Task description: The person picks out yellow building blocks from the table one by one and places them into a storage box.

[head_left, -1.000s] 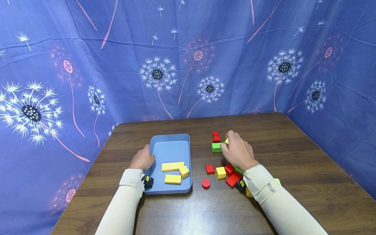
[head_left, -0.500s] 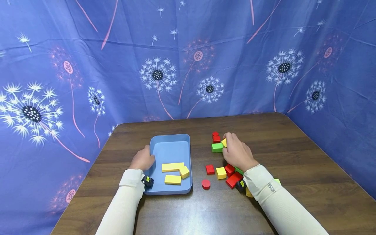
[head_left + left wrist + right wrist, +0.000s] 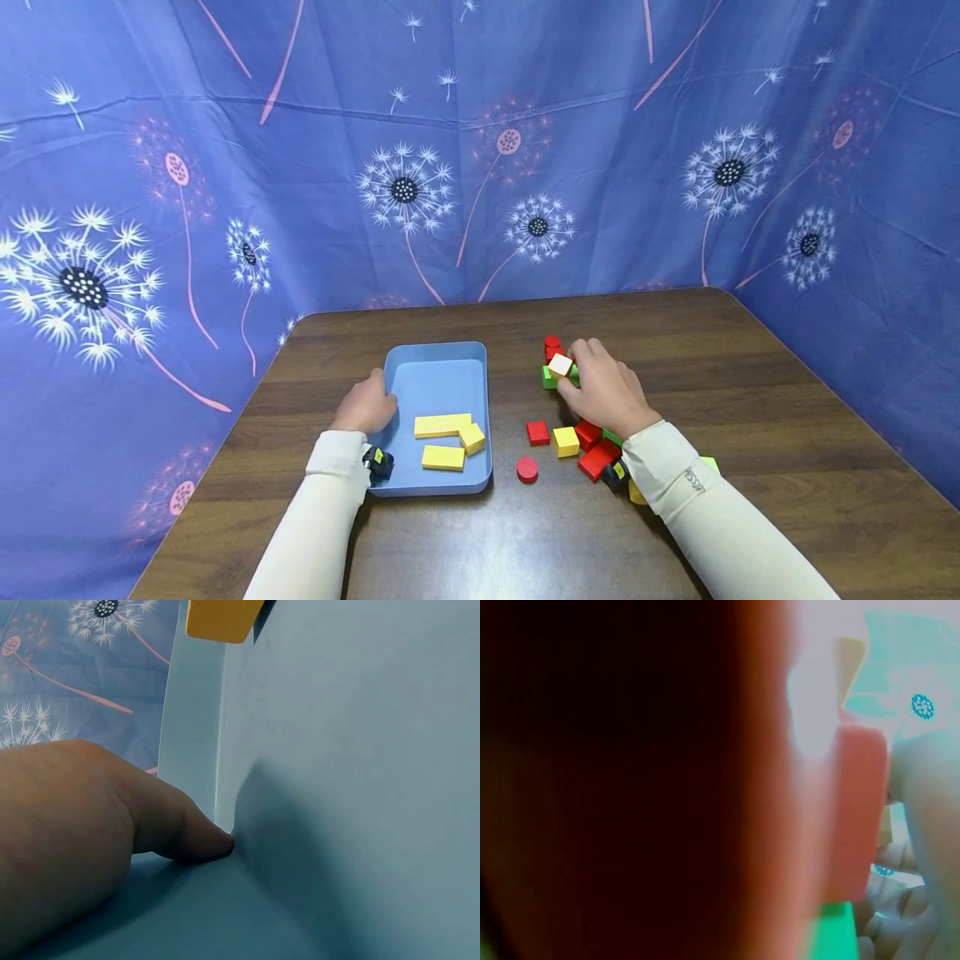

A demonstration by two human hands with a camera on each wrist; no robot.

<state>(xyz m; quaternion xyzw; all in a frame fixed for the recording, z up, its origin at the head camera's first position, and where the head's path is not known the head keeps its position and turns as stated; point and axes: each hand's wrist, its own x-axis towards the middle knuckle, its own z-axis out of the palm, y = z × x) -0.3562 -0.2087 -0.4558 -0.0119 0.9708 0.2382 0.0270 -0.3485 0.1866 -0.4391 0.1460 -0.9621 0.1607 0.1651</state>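
Note:
My left hand (image 3: 365, 402) grips the left wall of a blue tray (image 3: 431, 387). In the left wrist view its thumb (image 3: 176, 821) presses on the tray's inner side. Two long yellow blocks (image 3: 442, 426) and a shorter yellow block (image 3: 472, 438) lie inside the tray. My right hand (image 3: 602, 387) pinches a small yellow block (image 3: 560, 365) between thumb and fingers, its top washed out pale. The held block overlaps a green block (image 3: 549, 378) and a red block (image 3: 554, 353) behind it. The right wrist view is mostly a dark blur.
Below the right hand lie a red square block (image 3: 537, 432), a red disc (image 3: 527, 470), a yellow cube (image 3: 566, 442) and several red blocks (image 3: 599, 460). The right sleeve (image 3: 720, 508) partly hides other blocks. A patterned blue cloth (image 3: 480, 167) hangs behind the wooden table (image 3: 765, 392).
The yellow block has come out from between the right hand's fingers, turning its pale face up and shifting left over the green block. The left hand and tray stay put.

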